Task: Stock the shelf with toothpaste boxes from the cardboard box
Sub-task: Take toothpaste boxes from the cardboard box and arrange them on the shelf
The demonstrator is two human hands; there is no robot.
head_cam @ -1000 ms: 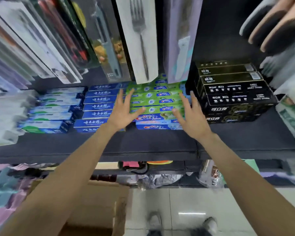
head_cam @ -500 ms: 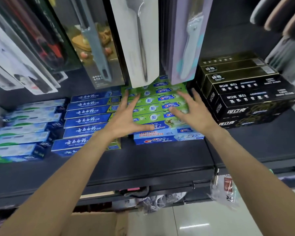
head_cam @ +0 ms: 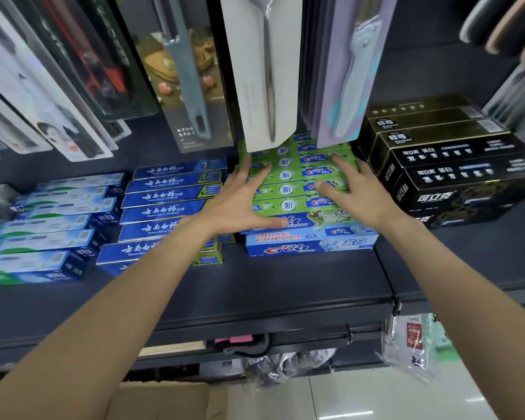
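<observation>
Both hands, left (head_cam: 240,201) and right (head_cam: 356,192), lie flat with fingers spread on the stack of green cardboard toothpaste boxes (head_cam: 297,189) at frame centre on the dark shelf (head_cam: 285,286), gripping nothing, brown cardboard box (head_cam: 164,401) at bottom edge.

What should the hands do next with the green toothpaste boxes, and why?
Probably push the green boxes a little further back and square them up. Both the left hand and the right hand lie flat on top of the stack with fingers spread, holding nothing, and the blue box underneath sticks out in front. After that, likely reach down to the cardboard box for more.
</observation>
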